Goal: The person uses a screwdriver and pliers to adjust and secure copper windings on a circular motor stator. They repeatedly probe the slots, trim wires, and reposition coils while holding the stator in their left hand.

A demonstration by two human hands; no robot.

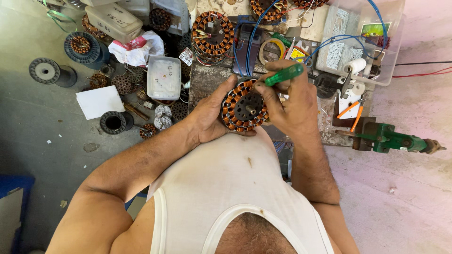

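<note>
Got the copper-wound stator (244, 111) cupped in my left hand (209, 117) against my belly, right hand (292, 106) wrapped round the green-handled screwdriver (284, 75), and it looks heavy and stiff, so I'd hold the rim since those windings probably scratch easy.

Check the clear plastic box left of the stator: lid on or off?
On. The clear plastic box lies shut, its flat lid covering the whole top.

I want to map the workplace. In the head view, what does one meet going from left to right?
Grey spool → white card → clear plastic box → left hand → motor coil → right hand → green vise.
</note>
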